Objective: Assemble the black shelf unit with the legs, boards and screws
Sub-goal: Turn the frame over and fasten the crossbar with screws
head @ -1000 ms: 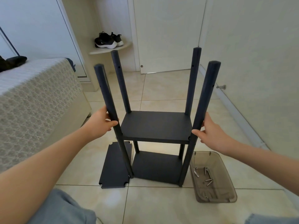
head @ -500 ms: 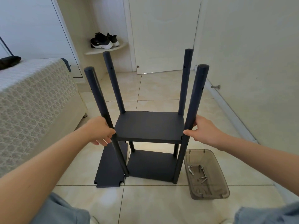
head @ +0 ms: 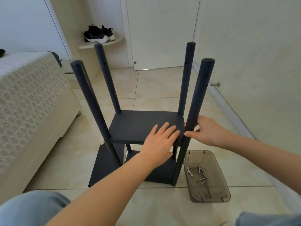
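Fingers straight, the left hand (head: 160, 142) is laid flat on the middle board (head: 138, 126). The front right leg (head: 197, 101) is gripped by the right hand (head: 210, 132), beside a tray (head: 210, 200) of screws (head: 202, 178).

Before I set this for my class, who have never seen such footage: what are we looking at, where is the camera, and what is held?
No machine: a person's two bare hands, filmed by one head-worn camera looking forward and down. A half-built black shelf unit stands on the tiled floor. The left hand lies flat on its middle board; the right hand curls its fingers round the near right leg. A spare board lies beside it, and a see-through tray holds loose screws.
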Available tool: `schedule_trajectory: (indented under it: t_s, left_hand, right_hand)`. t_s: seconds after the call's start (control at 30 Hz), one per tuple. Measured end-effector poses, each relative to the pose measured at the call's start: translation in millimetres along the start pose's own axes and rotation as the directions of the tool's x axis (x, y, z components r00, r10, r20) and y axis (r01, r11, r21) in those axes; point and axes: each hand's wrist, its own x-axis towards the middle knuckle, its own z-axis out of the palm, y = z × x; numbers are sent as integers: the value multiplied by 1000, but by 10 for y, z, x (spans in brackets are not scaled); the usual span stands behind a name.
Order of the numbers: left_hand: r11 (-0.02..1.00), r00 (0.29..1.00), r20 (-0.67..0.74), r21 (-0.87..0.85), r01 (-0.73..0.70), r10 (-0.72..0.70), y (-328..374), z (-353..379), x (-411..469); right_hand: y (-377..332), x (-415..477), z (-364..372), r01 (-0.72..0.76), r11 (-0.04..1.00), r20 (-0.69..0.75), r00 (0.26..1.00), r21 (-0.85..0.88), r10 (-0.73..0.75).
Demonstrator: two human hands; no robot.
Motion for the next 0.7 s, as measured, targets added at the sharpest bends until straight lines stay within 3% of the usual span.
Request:
schedule_trajectory:
  t_s: [0.2, 0.7]
  left_hand:
    - [998, 999, 29, -47, 37, -35, -24, 202, 182]
    - [996, 995, -92, -89, 19, -28, 6, 352, 142]
  right_hand:
    - [32, -17, 47, 3, 1000, 15, 1000, -23, -3]
    - [35, 33, 101, 73, 997, -23, 997, -8, -73]
